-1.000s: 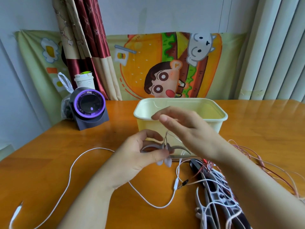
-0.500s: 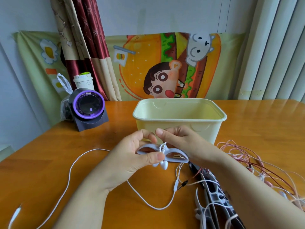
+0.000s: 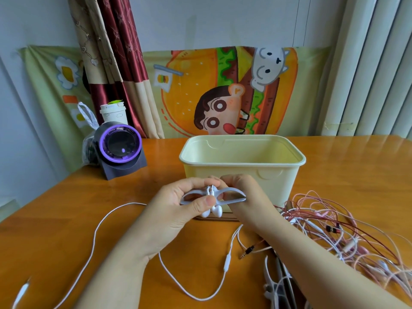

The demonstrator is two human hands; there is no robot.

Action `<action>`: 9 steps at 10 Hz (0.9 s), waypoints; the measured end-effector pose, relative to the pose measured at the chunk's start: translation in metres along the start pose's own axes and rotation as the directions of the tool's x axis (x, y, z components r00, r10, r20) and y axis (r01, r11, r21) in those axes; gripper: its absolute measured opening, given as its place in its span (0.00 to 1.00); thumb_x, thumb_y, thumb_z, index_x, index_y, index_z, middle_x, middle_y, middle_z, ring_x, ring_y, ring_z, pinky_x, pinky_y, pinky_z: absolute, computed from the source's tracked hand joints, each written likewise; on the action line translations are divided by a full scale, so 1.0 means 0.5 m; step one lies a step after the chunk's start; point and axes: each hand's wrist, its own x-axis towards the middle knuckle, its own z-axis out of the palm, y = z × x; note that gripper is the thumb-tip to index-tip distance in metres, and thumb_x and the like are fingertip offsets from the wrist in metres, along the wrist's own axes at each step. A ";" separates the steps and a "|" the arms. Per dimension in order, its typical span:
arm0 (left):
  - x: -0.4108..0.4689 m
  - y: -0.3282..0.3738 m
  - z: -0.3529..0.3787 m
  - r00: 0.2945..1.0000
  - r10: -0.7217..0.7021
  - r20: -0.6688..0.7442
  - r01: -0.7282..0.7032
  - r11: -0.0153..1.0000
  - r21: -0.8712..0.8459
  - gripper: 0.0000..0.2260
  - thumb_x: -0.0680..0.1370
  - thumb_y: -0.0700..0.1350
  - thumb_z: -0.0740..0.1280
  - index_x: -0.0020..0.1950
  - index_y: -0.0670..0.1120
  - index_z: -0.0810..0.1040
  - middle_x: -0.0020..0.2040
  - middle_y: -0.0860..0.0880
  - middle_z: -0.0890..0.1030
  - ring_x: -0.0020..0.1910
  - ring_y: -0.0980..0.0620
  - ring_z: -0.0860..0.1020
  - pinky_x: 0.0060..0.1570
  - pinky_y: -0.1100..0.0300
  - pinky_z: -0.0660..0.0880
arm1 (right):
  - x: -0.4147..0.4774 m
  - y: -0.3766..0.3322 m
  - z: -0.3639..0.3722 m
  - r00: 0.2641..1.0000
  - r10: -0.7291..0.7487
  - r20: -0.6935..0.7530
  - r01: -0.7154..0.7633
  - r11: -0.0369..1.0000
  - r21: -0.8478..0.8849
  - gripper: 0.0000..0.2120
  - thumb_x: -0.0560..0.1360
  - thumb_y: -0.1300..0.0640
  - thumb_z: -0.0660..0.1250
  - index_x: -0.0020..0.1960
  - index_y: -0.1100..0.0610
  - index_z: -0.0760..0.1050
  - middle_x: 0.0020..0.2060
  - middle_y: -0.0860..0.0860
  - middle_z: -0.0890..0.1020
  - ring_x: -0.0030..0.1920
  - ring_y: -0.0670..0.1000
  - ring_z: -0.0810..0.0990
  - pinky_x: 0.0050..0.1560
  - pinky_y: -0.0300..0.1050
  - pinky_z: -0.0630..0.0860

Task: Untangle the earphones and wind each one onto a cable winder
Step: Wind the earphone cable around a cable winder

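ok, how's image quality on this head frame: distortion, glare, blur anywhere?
Head view: wide-angle bowing, the blinds lean at the right edge; soft even light, faint shadows; mild sheen on the table at far right, nothing blown out; cable winder and left hand sharp; white plug at the lower-left corner smeared.

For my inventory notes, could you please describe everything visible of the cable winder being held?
The cable winder is a pale grey, plastic-looking, wing-shaped piece: two curved loops off a narrow centre. It is held roughly level above the table, in front of the cream box. The left hand grips its left side, thumb across the centre; the right hand pinches its centre top. Two white earbuds hang below the centre.
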 end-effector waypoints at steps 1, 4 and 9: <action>0.003 -0.003 0.003 0.999 0.006 -0.041 -0.006 1.000 0.007 0.10 0.64 0.58 0.71 0.44 0.67 0.82 0.50 0.57 0.84 0.58 0.50 0.80 0.61 0.51 0.73 | 0.000 -0.019 -0.005 0.998 0.065 0.009 -0.066 0.991 0.118 0.17 0.75 0.68 0.63 0.36 0.49 0.74 0.30 0.40 0.76 0.31 0.37 0.74 0.37 0.29 0.71; -0.001 0.007 0.009 0.990 -0.023 -0.138 0.013 0.997 -0.076 0.09 0.65 0.56 0.73 0.44 0.61 0.84 0.51 0.50 0.84 0.58 0.46 0.80 0.60 0.51 0.75 | -0.003 -0.036 0.003 0.982 0.189 -0.024 -0.187 0.979 0.076 0.12 0.78 0.62 0.60 0.35 0.60 0.71 0.28 0.50 0.69 0.29 0.46 0.66 0.32 0.37 0.63; 0.024 -0.037 0.010 0.859 -0.380 -0.343 0.076 0.757 -0.649 0.13 0.73 0.49 0.68 0.51 0.43 0.85 0.44 0.48 0.83 0.44 0.54 0.81 0.52 0.58 0.74 | -0.020 -0.060 0.031 0.960 -0.235 -0.151 0.202 0.957 -0.206 0.19 0.74 0.48 0.67 0.63 0.46 0.67 0.51 0.41 0.79 0.33 0.45 0.76 0.34 0.37 0.70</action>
